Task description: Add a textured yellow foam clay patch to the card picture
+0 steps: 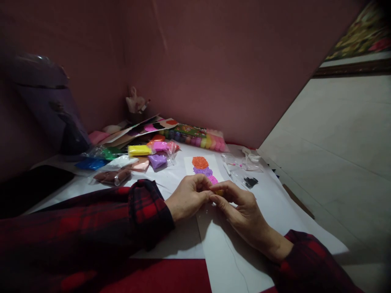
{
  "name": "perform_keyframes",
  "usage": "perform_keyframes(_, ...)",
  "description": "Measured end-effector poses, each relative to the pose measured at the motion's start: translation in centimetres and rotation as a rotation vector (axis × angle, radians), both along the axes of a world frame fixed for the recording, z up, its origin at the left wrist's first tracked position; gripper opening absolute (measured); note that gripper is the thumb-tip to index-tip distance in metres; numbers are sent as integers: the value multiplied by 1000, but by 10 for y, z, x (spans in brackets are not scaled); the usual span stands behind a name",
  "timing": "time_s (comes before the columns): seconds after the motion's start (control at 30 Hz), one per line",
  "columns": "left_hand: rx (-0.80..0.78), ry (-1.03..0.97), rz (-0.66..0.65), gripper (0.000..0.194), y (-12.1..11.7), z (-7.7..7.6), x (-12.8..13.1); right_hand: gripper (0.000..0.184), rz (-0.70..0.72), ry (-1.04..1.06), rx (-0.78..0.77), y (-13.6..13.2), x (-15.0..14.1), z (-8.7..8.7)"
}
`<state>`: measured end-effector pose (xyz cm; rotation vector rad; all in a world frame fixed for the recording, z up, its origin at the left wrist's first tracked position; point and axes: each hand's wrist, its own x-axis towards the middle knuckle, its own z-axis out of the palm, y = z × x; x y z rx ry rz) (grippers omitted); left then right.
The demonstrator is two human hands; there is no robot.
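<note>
My left hand (190, 197) and my right hand (244, 209) meet over a white card (217, 163), fingertips pinched close together. What they pinch is too small and too covered to make out. On the card, textured clay patches run in a row: orange (200, 162), purple (202, 171) and pink (211, 179). A bit of yellow (218, 192) shows behind my right fingers, and I cannot tell whether it lies on the card or in the hand. The card's lower part is hidden by my hands.
Bagged clay in several colours, such as a yellow pack (139, 150), lies at left. Behind it is a long pack of coloured clay (195, 138). A black lump (251, 182) and a clear bag (241, 162) sit at right. A purple bin (49, 106) stands far left.
</note>
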<state>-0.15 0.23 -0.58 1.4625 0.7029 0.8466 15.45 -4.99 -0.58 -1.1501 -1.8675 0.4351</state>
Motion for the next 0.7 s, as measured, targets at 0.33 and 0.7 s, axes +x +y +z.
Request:
perform_keyframes(0.33,-34,-12,0,12,-1,2,1,11,9,-5,-18,-1,1,-1)
perform_keyframes(0.7,-39,-13,-4,16,0,1,0,10,11,-20,-14,-1,1,1)
